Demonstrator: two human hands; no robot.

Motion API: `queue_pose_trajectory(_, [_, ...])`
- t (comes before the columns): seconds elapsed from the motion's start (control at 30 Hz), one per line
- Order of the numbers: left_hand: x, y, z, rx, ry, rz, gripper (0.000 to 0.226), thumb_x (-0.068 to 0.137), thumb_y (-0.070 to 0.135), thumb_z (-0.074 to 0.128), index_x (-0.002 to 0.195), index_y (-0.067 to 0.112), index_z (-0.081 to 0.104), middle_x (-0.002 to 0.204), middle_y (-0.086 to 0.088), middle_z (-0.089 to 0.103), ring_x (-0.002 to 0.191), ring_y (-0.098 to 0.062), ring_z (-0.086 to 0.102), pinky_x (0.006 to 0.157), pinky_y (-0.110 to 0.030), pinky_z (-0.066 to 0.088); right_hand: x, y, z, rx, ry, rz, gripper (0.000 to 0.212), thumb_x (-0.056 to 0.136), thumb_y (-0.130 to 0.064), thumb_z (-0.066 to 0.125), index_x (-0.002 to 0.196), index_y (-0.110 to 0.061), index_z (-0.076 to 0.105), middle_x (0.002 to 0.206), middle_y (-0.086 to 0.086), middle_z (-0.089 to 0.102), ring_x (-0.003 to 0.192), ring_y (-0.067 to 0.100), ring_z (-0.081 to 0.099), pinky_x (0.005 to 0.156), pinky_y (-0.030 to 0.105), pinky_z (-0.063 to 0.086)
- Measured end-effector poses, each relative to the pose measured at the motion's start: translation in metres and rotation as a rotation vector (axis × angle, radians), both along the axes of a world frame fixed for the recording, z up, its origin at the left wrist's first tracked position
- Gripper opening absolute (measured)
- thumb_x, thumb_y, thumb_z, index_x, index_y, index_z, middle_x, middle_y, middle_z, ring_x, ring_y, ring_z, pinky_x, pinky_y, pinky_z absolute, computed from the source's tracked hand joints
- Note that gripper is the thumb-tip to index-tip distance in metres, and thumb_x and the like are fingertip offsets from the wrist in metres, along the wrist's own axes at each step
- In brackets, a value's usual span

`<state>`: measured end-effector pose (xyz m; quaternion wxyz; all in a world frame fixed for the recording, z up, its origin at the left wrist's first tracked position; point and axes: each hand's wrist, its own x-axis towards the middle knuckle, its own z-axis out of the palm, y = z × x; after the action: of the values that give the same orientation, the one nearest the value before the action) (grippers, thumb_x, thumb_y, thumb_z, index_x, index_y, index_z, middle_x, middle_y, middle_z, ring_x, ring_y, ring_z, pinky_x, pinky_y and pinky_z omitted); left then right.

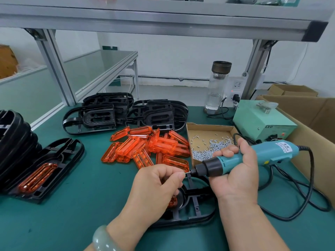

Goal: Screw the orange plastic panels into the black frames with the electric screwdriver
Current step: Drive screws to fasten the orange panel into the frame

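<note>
The teal electric screwdriver (279, 151) is clamped in the right grip (237, 171); a screw (187, 172), presumably, is pinched at its bit by the left grip (157, 182). Beneath both, the unheld black plastic frame (195, 201) with orange panel (173, 202) could be shifted.

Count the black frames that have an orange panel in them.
2: one black plastic frame at the left, a second frame beneath the left hand and right hand; stacked black frames may hide more.
</note>
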<state>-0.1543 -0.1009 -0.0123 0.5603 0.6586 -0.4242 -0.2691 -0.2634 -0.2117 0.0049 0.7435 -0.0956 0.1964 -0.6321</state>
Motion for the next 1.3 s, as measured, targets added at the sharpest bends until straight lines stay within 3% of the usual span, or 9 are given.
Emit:
queue_pose_trajectory(0.2, [0.001, 0.000, 0.004, -0.009, -0.006, -0.044, 0.010, 0.077, 0.022, 0.076, 0.076, 0.032, 0.074, 0.072, 0.010, 0.072, 0.064, -0.004, 0.065, 0.061, -0.014, 0.051, 0.002, 0.003, 0.000, -0.054, 0.025, -0.007, 0.009, 0.094, -0.022, 0.057, 0.088, -0.021, 0.050, 0.059, -0.011, 0.045, 0.044, 0.003, 0.044, 0.052, 0.018, 0.047])
queue_pose_trajectory(0.3, [0.013, 0.003, 0.007, -0.058, -0.078, 0.000, 0.016, 0.074, 0.025, 0.076, 0.084, 0.037, 0.070, 0.079, 0.021, 0.072, 0.072, 0.003, 0.066, 0.063, -0.004, 0.046, 0.001, 0.002, -0.001, -0.052, 0.033, -0.006, 0.010, 0.095, -0.022, 0.056, 0.087, -0.021, 0.050, 0.059, -0.011, 0.045, 0.044, 0.003, 0.044, 0.052, 0.018, 0.047])
queue_pose_trajectory(0.4, [0.036, 0.009, 0.008, 0.021, -0.285, 0.057, 0.013, 0.076, 0.025, 0.073, 0.074, 0.037, 0.071, 0.078, 0.027, 0.068, 0.077, 0.006, 0.063, 0.066, -0.002, 0.043, -0.004, -0.002, 0.000, -0.051, 0.044, -0.007, 0.010, 0.095, -0.022, 0.056, 0.086, -0.022, 0.050, 0.058, -0.011, 0.045, 0.044, 0.003, 0.044, 0.053, 0.018, 0.046])
queue_pose_trajectory(0.5, [0.052, 0.015, 0.007, 0.211, -0.502, -0.088, 0.016, 0.079, 0.027, 0.073, 0.067, 0.038, 0.070, 0.081, 0.032, 0.064, 0.081, 0.008, 0.059, 0.070, -0.009, 0.045, -0.008, -0.007, 0.000, -0.041, 0.075, -0.008, 0.013, 0.095, -0.021, 0.057, 0.085, -0.021, 0.049, 0.058, -0.011, 0.046, 0.044, 0.004, 0.044, 0.053, 0.018, 0.045])
queue_pose_trajectory(0.63, [0.048, 0.015, 0.004, 0.339, -0.734, -0.239, 0.011, 0.078, 0.039, 0.072, 0.085, 0.046, 0.068, 0.078, 0.016, 0.059, 0.077, 0.000, 0.054, 0.073, -0.025, 0.047, -0.009, -0.009, 0.000, -0.045, 0.128, -0.016, 0.016, 0.094, -0.021, 0.059, 0.083, -0.020, 0.048, 0.058, -0.010, 0.046, 0.044, 0.004, 0.045, 0.052, 0.018, 0.044])
queue_pose_trajectory(0.73, [0.041, 0.013, 0.003, 0.361, -0.862, -0.244, 0.011, 0.082, 0.042, 0.066, 0.092, 0.039, 0.070, 0.084, 0.014, 0.056, 0.081, -0.004, 0.053, 0.076, -0.029, 0.047, -0.010, -0.009, -0.001, -0.083, 0.162, -0.008, 0.012, 0.093, -0.021, 0.060, 0.085, -0.022, 0.050, 0.058, -0.010, 0.047, 0.044, 0.005, 0.044, 0.052, 0.018, 0.044])
queue_pose_trajectory(0.9, [0.027, 0.006, -0.003, 0.304, -0.913, -0.265, 0.020, 0.089, 0.041, 0.056, 0.103, 0.036, 0.069, 0.094, 0.012, 0.054, 0.094, -0.009, 0.051, 0.082, -0.027, 0.043, -0.009, -0.006, -0.001, -0.180, 0.215, 0.017, 0.008, 0.094, -0.018, 0.058, 0.088, -0.024, 0.055, 0.058, -0.008, 0.047, 0.044, 0.006, 0.045, 0.050, 0.019, 0.044])
queue_pose_trajectory(1.2, [0.027, 0.006, -0.007, 0.273, -0.844, -0.253, 0.016, 0.088, 0.037, 0.061, 0.099, 0.034, 0.072, 0.090, 0.013, 0.053, 0.088, -0.005, 0.050, 0.080, -0.024, 0.042, -0.010, -0.004, -0.002, -0.365, 0.377, 0.019, 0.014, 0.095, -0.008, 0.054, 0.090, -0.021, 0.058, 0.058, -0.004, 0.048, 0.045, 0.009, 0.045, 0.050, 0.021, 0.045])
queue_pose_trajectory(1.3, [0.027, 0.006, -0.007, 0.272, -0.834, -0.253, 0.016, 0.088, 0.036, 0.061, 0.099, 0.034, 0.072, 0.090, 0.012, 0.054, 0.089, -0.006, 0.050, 0.080, -0.024, 0.042, -0.007, -0.002, -0.002, -0.406, 0.411, 0.023, 0.010, 0.085, -0.013, 0.060, 0.091, -0.020, 0.057, 0.058, -0.004, 0.048, 0.045, 0.011, 0.045, 0.051, 0.022, 0.045])
